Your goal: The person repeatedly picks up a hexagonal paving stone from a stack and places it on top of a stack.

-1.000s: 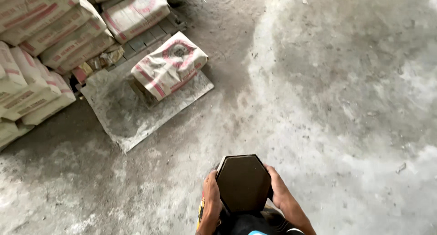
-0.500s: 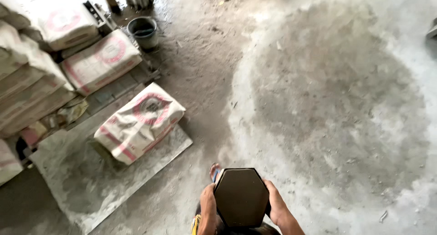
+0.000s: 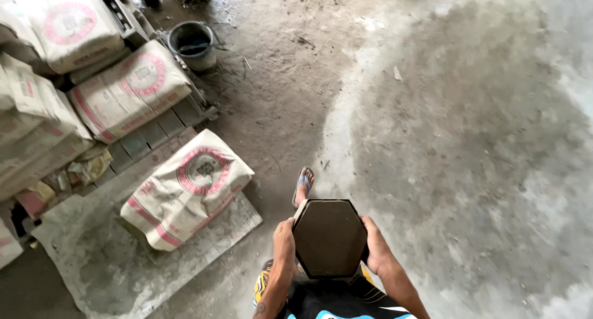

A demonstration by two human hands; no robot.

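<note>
The hexagonal mould (image 3: 329, 237), dark and flat-faced, sits low in the head view, carried level in front of the person's body with its broad face turned up toward the camera. The left hand (image 3: 285, 240) grips its left edge, fingers wrapped round the rim and out of sight beneath, thumb side up along the side. The right hand (image 3: 377, 251) clasps the opposite edge the same way, so the mould is pinched between the two palms rather than resting on anything. Just above the mould, one foot in a blue-strapped sandal (image 3: 303, 185) is planted on the concrete floor (image 3: 469, 140), which is dusty, with a large darker damp-looking patch spreading to the right. To the left, a pale cement sack (image 3: 188, 186) with a red ring printed on it lies tilted on a grey board (image 3: 117, 263), near the person but well clear of the hands. Behind it more sacks (image 3: 126, 90) are stacked on a wooden pallet (image 3: 151, 136). Near the top, a small dark bucket (image 3: 193, 44) stands upright on the floor beside the pallet's far end.
</note>
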